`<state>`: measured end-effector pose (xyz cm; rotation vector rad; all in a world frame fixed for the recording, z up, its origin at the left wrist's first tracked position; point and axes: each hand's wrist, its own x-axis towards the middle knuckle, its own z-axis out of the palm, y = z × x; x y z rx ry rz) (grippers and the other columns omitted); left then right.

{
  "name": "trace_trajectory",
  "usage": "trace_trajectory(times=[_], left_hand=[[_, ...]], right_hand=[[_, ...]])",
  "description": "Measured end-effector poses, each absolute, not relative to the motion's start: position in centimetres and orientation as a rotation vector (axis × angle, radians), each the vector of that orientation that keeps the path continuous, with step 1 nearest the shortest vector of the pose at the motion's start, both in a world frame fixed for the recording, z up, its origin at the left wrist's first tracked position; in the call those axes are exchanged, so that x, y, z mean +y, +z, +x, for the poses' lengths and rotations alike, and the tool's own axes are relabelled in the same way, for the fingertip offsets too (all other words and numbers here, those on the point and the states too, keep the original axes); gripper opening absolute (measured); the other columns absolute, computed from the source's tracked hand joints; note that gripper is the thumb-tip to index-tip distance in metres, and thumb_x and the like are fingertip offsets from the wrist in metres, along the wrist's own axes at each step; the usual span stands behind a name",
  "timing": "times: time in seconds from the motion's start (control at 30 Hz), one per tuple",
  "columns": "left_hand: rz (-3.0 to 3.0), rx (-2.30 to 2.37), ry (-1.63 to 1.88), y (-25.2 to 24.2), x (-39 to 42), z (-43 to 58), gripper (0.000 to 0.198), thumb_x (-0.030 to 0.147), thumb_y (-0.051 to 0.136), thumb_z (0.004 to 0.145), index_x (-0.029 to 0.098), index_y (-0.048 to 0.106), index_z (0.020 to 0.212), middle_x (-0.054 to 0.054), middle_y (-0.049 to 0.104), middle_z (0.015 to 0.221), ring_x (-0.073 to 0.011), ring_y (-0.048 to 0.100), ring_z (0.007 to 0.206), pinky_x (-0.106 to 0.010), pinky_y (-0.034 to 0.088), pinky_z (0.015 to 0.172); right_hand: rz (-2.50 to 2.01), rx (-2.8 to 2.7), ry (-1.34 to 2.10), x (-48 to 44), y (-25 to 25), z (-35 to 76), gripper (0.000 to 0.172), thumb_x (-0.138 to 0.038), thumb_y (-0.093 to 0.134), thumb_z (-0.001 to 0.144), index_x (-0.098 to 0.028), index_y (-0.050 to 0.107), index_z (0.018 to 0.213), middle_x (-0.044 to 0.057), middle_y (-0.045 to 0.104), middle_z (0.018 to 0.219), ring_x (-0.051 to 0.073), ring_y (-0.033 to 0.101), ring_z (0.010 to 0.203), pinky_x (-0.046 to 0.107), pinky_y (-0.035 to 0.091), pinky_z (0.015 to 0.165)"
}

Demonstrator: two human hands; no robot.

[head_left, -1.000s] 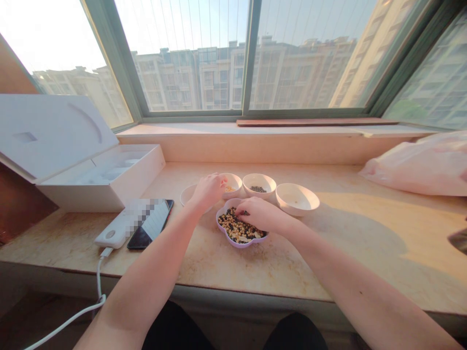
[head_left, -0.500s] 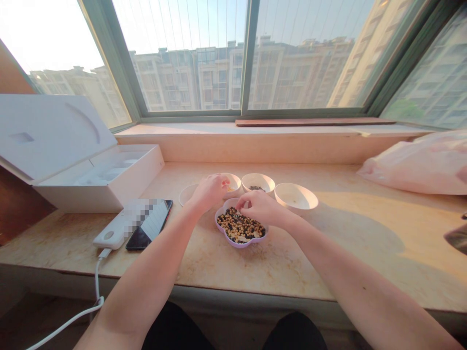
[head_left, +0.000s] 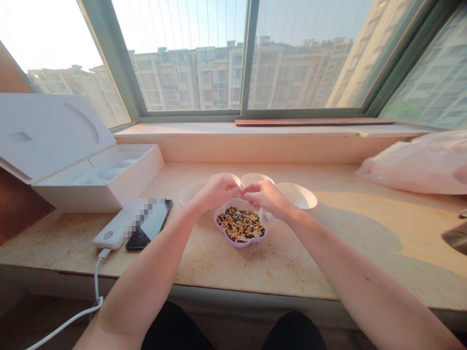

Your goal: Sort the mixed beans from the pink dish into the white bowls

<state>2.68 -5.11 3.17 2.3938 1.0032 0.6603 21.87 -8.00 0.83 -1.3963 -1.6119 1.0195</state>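
Just behind a lilac scalloped bowl [head_left: 239, 243], my left hand [head_left: 219, 193] and my right hand [head_left: 263, 195] meet fingertip to fingertip. Each hand is closed in a pinch; whatever lies between the fingers is too small or too hidden to name. Mixed beans [head_left: 241, 224], black, tan and a few pale flat ones, fill the scalloped bowl below them. Behind my hands stand white bowls: one at the far left [head_left: 188, 194], partly covered by my left wrist, two at the back [head_left: 223, 177] [head_left: 257, 178], and one at the right [head_left: 301, 197] holding something small and pale.
An open white box [head_left: 134, 180] stands at the left. In front of it lie a white power bank [head_left: 111, 233] with a cable [head_left: 95, 277] and a black phone [head_left: 148, 231]. At the right are a plastic bag [head_left: 419, 165] and a dark shiny object [head_left: 456, 236]. Windows [head_left: 193, 63] rise behind the counter.
My right hand has lifted from the beans, moving up and away from me to meet my left hand. My left hand has shifted slightly right, away from over the back left bowl.
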Motion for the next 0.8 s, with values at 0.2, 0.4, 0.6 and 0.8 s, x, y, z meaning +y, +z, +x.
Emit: trace_trajectory(times=[0.2, 0.4, 0.6, 0.8], left_hand=[[2.267, 0.873, 0.679, 2.6, -4.7, 2.9, 0.025, 0.033, 0.059, 0.094, 0.016, 0.078, 0.094, -0.003, 0.069, 0.079, -0.0116, 0.054, 0.068, -0.023, 0.039, 0.06], [2.397, 0.956, 0.688, 2.7, -4.3, 2.7, 0.02, 0.028, 0.061, 0.093, 0.017, 0.077, 0.089, -0.004, 0.071, 0.084, -0.0132, 0.059, 0.075, -0.025, 0.042, 0.068], [2.557, 1.392, 0.516, 3.7, -3.8, 0.7, 0.03, 0.017, 0.051, 0.091, 0.014, 0.072, 0.07, -0.005, 0.067, 0.07, -0.0139, 0.053, 0.064, -0.028, 0.038, 0.064], [2.459, 1.636, 0.491, 3.8, -2.9, -0.8, 0.028, 0.012, 0.052, 0.088, 0.016, 0.08, 0.09, -0.01, 0.078, 0.097, -0.0194, 0.068, 0.089, -0.028, 0.047, 0.079]], right_hand=[[-1.267, -1.448, 1.033, -7.8, 0.9, 22.1, 0.026, -0.035, 0.083, 0.075, -0.02, 0.064, 0.081, 0.003, 0.069, 0.068, 0.015, 0.065, 0.063, 0.026, 0.053, 0.056], [-1.262, -1.584, 1.042, -8.2, 0.7, 21.8, 0.019, -0.028, 0.072, 0.084, -0.018, 0.066, 0.099, 0.006, 0.075, 0.082, 0.019, 0.071, 0.07, 0.031, 0.058, 0.061], [-1.48, -2.278, 0.272, -8.3, 0.4, 21.4, 0.022, -0.01, 0.059, 0.087, -0.019, 0.079, 0.092, 0.01, 0.078, 0.094, 0.024, 0.071, 0.091, 0.035, 0.053, 0.084], [-1.378, -2.579, 0.142, -8.5, 0.4, 20.9, 0.033, -0.008, 0.052, 0.09, -0.022, 0.082, 0.093, 0.007, 0.079, 0.1, 0.022, 0.071, 0.094, 0.032, 0.049, 0.087]])
